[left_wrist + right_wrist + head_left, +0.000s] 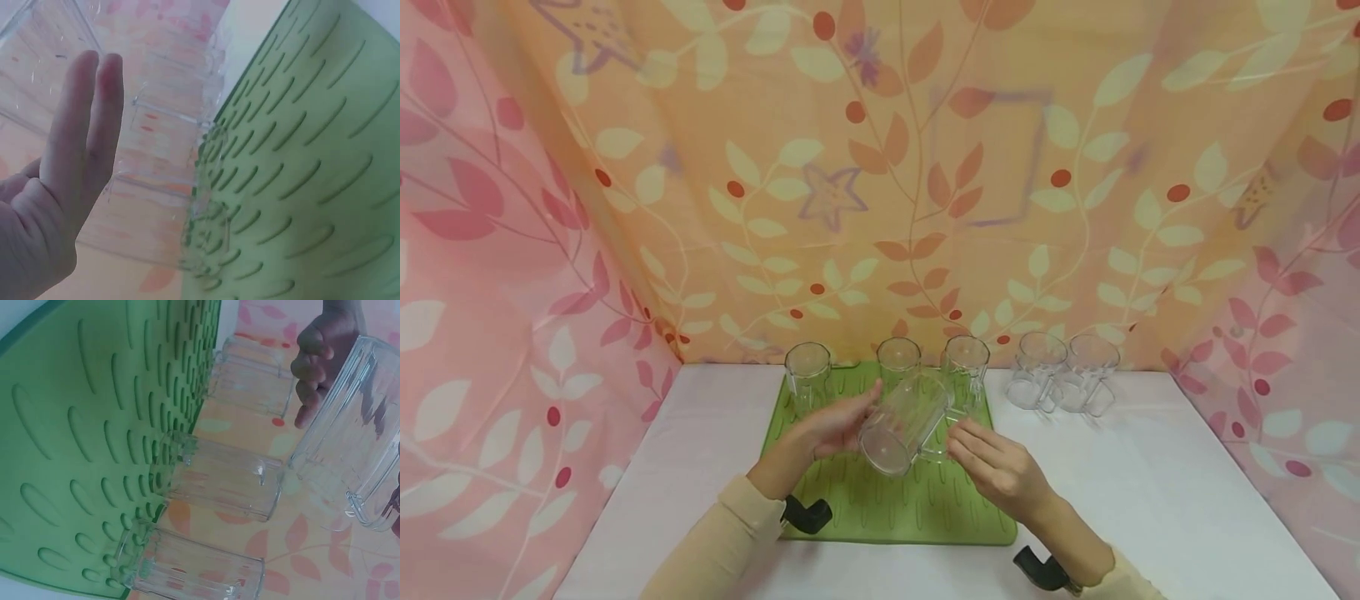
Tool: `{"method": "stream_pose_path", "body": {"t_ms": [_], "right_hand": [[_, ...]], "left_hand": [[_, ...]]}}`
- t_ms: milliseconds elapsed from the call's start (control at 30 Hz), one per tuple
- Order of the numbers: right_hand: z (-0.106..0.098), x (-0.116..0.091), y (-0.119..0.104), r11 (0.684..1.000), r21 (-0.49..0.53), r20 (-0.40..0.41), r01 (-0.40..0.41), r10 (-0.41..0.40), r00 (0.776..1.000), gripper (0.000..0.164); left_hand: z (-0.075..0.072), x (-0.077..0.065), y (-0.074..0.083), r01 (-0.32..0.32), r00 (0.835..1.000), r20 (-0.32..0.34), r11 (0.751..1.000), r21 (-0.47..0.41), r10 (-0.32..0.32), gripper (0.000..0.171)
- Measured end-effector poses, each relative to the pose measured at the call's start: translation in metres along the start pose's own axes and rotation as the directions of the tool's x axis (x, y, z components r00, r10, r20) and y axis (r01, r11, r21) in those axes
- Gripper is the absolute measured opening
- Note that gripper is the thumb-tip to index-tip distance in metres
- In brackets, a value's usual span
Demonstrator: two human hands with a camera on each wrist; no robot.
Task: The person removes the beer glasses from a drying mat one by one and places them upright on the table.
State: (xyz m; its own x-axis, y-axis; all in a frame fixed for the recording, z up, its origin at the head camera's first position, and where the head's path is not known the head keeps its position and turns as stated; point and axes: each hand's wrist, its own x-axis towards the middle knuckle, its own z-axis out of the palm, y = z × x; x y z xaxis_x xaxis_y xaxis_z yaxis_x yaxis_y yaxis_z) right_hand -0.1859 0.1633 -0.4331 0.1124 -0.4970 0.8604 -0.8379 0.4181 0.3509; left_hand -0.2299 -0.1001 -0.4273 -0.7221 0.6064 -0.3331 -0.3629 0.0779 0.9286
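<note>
A clear glass mug (904,423) hangs tilted above the green mat (850,508), its base toward me and its mouth leaning up to the right. My right hand (1000,468) pinches the mug's handle; in the right wrist view only a bit of those fingers shows at the edge. Beside the mug's left side is my left hand (841,423). In the left wrist view two fingers (75,119) of it are straight, next to the mug (37,44); whether they touch the glass I cannot tell.
Along the mat's back edge stand three glass mugs: a left one (808,373), a middle one (898,358) and a right one (966,367). On the white table (1150,500) at the right are two more, one (1033,375) close beside the other (1093,371). Patterned cloth (910,167) walls the back.
</note>
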Motion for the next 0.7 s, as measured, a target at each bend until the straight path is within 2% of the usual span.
{"method": "stream_pose_path", "body": {"t_ms": [267,500,700], "right_hand": [[0.0021,-0.0040,-0.0018,1.000,-0.009,0.006,0.005,-0.005,1.000,0.027],[0.0013,-0.0041,-0.0028,1.000,-0.004,0.011,-0.006,0.006,1.000,0.026],[0.0013,-0.0027,-0.0032,1.000,0.006,0.021,-0.020,0.020,1.000,0.025]], "left_hand": [[0.0047,0.0016,-0.0033,0.060,0.998,-0.006,0.995,-0.081,-0.061,0.071],[0.0073,0.0033,-0.0054,0.077,0.997,0.017,0.986,-0.151,-0.075,0.071],[0.0063,0.0037,-0.0063,0.081,0.997,0.010,0.984,-0.160,-0.081,0.073]]}}
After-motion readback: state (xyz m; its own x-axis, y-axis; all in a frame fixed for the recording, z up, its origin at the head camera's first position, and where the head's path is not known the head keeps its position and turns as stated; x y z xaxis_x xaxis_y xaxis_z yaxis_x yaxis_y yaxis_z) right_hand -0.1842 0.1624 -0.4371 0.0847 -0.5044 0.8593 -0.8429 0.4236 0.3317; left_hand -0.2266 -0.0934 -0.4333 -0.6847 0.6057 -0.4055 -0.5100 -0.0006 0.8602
